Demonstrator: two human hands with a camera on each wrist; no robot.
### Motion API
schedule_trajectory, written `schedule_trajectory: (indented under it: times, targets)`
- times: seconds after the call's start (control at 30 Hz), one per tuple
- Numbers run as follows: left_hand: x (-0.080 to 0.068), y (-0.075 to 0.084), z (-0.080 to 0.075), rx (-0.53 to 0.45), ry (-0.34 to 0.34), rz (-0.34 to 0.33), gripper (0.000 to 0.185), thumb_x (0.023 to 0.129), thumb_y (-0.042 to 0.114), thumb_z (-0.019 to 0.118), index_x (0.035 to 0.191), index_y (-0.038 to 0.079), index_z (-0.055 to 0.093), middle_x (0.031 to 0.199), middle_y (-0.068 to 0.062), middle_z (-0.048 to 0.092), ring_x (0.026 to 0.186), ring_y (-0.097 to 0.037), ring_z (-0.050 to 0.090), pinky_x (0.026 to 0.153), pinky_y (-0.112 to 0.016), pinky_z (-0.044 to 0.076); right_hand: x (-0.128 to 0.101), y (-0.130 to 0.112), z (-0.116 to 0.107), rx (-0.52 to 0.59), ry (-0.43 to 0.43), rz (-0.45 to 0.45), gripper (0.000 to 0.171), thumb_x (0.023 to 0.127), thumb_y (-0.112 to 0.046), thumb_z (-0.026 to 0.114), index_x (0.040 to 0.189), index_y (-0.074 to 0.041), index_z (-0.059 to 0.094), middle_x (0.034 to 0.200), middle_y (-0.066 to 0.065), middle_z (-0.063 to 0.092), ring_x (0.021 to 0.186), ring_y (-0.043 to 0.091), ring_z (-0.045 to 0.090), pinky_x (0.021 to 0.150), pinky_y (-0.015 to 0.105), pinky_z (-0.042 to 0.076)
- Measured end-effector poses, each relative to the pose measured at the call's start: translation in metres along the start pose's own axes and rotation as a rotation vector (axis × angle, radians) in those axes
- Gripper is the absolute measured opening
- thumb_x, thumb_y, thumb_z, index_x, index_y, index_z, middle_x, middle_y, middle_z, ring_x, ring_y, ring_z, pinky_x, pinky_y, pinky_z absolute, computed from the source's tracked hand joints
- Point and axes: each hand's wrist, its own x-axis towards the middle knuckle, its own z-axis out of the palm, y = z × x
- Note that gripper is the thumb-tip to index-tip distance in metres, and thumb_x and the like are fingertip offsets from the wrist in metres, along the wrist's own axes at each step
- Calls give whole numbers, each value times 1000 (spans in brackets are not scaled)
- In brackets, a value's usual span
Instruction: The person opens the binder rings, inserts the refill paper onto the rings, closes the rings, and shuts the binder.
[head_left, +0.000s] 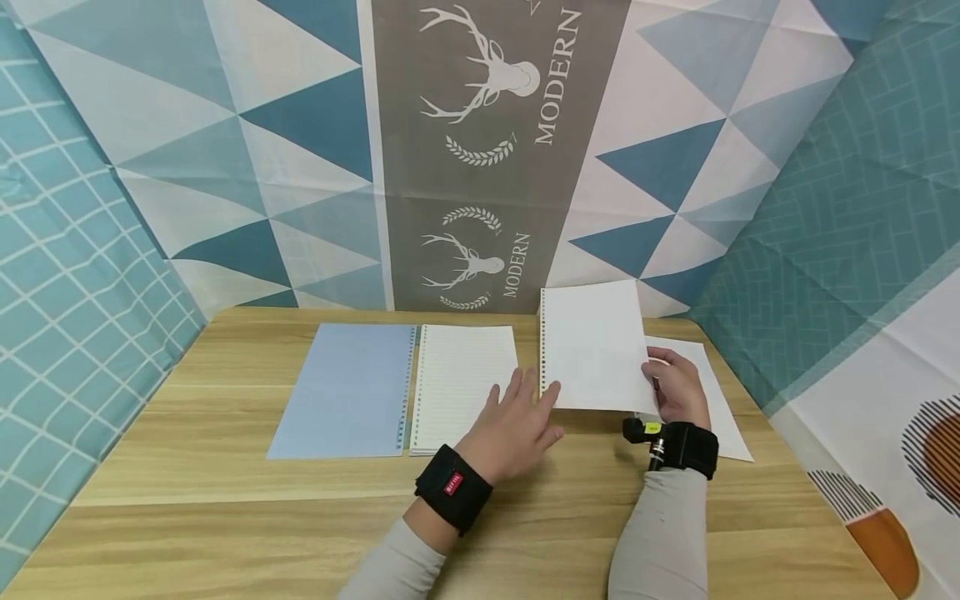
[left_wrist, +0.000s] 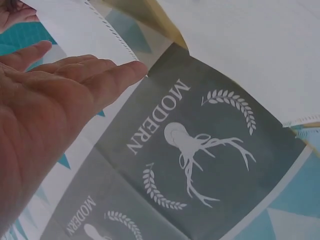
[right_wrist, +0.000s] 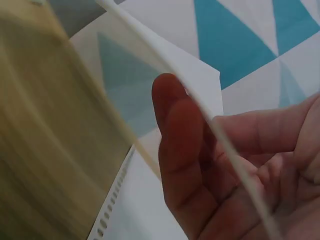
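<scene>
My right hand [head_left: 678, 390] pinches the right edge of white hole-punched paper [head_left: 596, 346], raised above the table's right side with its row of holes facing left. In the right wrist view the paper is seen nearly edge-on, between the thumb and the fingers [right_wrist: 182, 145]. My left hand [head_left: 513, 429] hovers with fingers spread and straight, its fingertips near the held paper's lower left corner. Left of it lies a stack of lined loose-leaf paper [head_left: 467, 375], beside a pale blue punched cover [head_left: 341, 392]. Another white sheet [head_left: 716, 400] lies beneath my right hand, partly hidden.
The wooden table [head_left: 225, 525] meets a patterned cloth backdrop [head_left: 457, 167] at its far edge. Tile-patterned cloth [head_left: 75, 275] borders the left side, and more printed cloth [head_left: 862, 333] the right. Both wrists wear black bands [head_left: 453, 490].
</scene>
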Motion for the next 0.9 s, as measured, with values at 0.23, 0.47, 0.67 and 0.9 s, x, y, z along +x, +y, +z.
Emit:
schedule_trajectory:
  times: [0.23, 0.47, 0.67, 0.9]
  targets:
    - [-4, -8, -17, -38, 53, -11, 63, 106, 47, 46, 160, 16, 33, 166, -23, 27, 156, -41, 23, 117, -64, 34, -8, -6, -4, 116, -118, -104, 34, 106, -9, 48, 139, -14, 45, 111, -8, 57, 96, 4, 64, 80, 24, 57]
    - [-7, -18, -32, -96, 93, -29, 63, 107, 44, 47, 160, 15, 31, 167, -23, 24, 157, -41, 20, 118, -65, 30, -20, -14, -5, 183, -206, -167, 29, 106, -8, 49, 135, -12, 43, 105, -9, 63, 93, 4, 65, 78, 23, 57]
    - [-11, -24, -44, -118, 117, -41, 63, 106, 43, 50, 160, 16, 31, 168, -23, 21, 157, -40, 19, 119, -65, 30, -29, -23, -3, 193, -233, -202, 30, 105, -7, 52, 132, -10, 42, 102, -6, 66, 89, 5, 65, 78, 20, 57]
    - [-14, -30, -50, -117, 153, -50, 63, 105, 43, 51, 160, 18, 31, 166, -24, 24, 156, -42, 22, 117, -66, 32, -36, -29, -2, 227, -283, -250, 34, 103, -4, 56, 134, -9, 44, 101, -6, 71, 86, 6, 67, 76, 20, 58]
